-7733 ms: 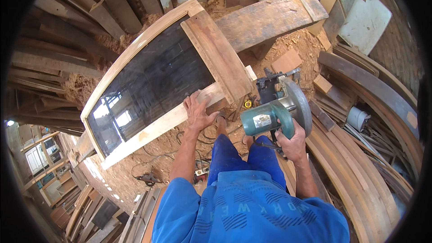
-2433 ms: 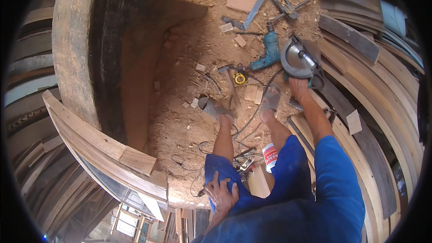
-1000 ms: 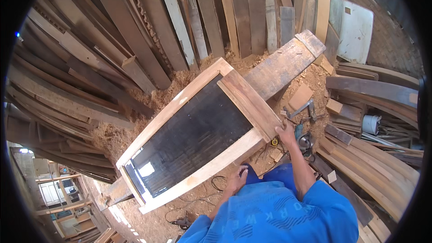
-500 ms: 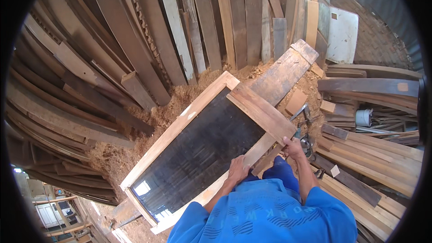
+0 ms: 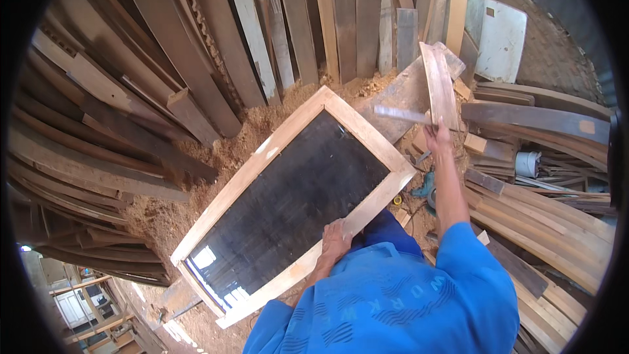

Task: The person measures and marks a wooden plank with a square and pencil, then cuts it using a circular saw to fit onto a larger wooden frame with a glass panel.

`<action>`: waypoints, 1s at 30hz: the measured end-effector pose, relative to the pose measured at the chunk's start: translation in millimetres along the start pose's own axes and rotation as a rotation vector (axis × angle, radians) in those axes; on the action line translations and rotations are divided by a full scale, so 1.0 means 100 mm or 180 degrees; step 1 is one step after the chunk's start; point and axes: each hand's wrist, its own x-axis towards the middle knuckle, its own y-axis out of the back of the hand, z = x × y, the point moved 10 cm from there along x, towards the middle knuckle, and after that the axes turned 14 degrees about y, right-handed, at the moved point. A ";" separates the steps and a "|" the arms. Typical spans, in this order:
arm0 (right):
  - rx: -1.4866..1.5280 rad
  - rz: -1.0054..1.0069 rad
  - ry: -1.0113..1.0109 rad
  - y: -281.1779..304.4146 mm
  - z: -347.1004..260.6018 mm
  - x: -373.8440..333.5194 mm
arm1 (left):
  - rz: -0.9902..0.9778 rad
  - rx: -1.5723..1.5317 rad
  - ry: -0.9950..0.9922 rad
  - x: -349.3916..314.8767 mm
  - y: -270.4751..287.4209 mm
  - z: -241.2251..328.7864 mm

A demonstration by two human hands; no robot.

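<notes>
A pale wooden frame (image 5: 254, 160) with a dark, glossy panel (image 5: 288, 196) in it lies slanted in front of me, its near edge by my body. My left hand (image 5: 335, 238) grips the near rail, fingers over its top; the thumb is hard to see. To the right, past the frame's far corner, my right hand (image 5: 440, 136) is closed round the lower end of a short wooden board (image 5: 438, 85), held up on end. A narrow pale strip (image 5: 403, 115), blurred, juts left from beside that hand; whether it is joined to the board I cannot tell.
A wide plank (image 5: 400, 101) lies beyond the frame among sawdust (image 5: 239, 147). A teal power tool (image 5: 429, 190) and a small yellow round thing (image 5: 397, 200) lie right of the frame. Boards (image 5: 337, 19) lean along the back; stacked timber (image 5: 531, 223) lies right, near a white bucket (image 5: 528, 165).
My right hand has lifted the short board off the frame's right end and swung it up and away, uncovering that rail. My left hand has slid slightly left along the near rail.
</notes>
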 end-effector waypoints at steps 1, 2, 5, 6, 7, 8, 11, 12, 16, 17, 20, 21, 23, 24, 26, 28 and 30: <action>0.0001 0.0119 0.0006 0.03 0.08 0.13 | -0.0022 0.0030 0.0213 -0.04 0.01 -0.04; 0.0013 0.0212 0.0000 -0.01 0.18 0.24 | 0.0104 -0.0088 0.0246 -0.07 0.03 -0.10; 0.0261 0.0478 -0.0181 -0.12 0.51 0.33 | 0.0570 -0.0072 0.0067 -0.14 0.07 -0.11; -0.0074 0.0391 -0.0284 -0.10 0.58 0.32 | 0.0738 -0.0038 0.0027 -0.16 0.10 -0.05; -0.0412 0.0307 -0.0370 -0.05 0.59 0.33 | 0.0683 -0.0052 0.0048 -0.13 0.04 0.02; -0.0665 0.0427 -0.0631 0.08 0.59 0.31 | 0.0722 -0.0054 0.0102 -0.08 0.00 0.09; -0.3160 -0.1093 -0.0068 -0.31 0.60 -0.26 | 0.0909 0.0047 0.0436 -0.17 0.09 -0.07; -0.3973 -0.1695 0.0351 -0.48 0.55 -0.48 | 0.0815 0.0152 0.0623 -0.16 0.07 -0.14; -0.5158 -0.3336 0.1057 -0.29 0.57 -1.03 | 0.0537 0.0257 0.0796 0.00 -0.05 -0.02; -0.5363 -0.3164 0.1096 -0.25 0.56 -1.09 | 0.0614 0.0245 0.0823 0.03 -0.03 -0.04; -0.5922 -0.2832 0.0591 -0.23 0.45 -1.15 | 0.0622 0.0179 0.0807 0.05 -0.11 -0.06; -0.5910 -0.2891 0.0639 -0.32 0.42 -1.20 | 0.0538 0.0071 0.0964 0.03 -0.11 -0.08; -0.6457 -0.2754 0.0486 -0.36 0.39 -1.20 | 0.0518 -0.0091 0.1175 0.00 -0.07 -0.11; -0.6627 -0.2898 0.0344 -0.39 0.47 -1.18 | 0.0482 -0.0111 0.1246 -0.05 -0.04 -0.13; -0.6560 -0.3203 0.0674 -0.40 0.57 -1.15 | 0.0632 -0.0144 0.1407 -0.19 -0.03 -0.26; -0.6529 -0.3350 0.1372 -0.42 0.55 -1.17 | 0.1082 -0.0255 0.1507 -0.42 0.13 -0.37; -0.6926 -0.3449 0.1032 -0.36 0.64 -1.15 | 0.1542 -0.0321 0.1771 -0.73 0.29 -0.73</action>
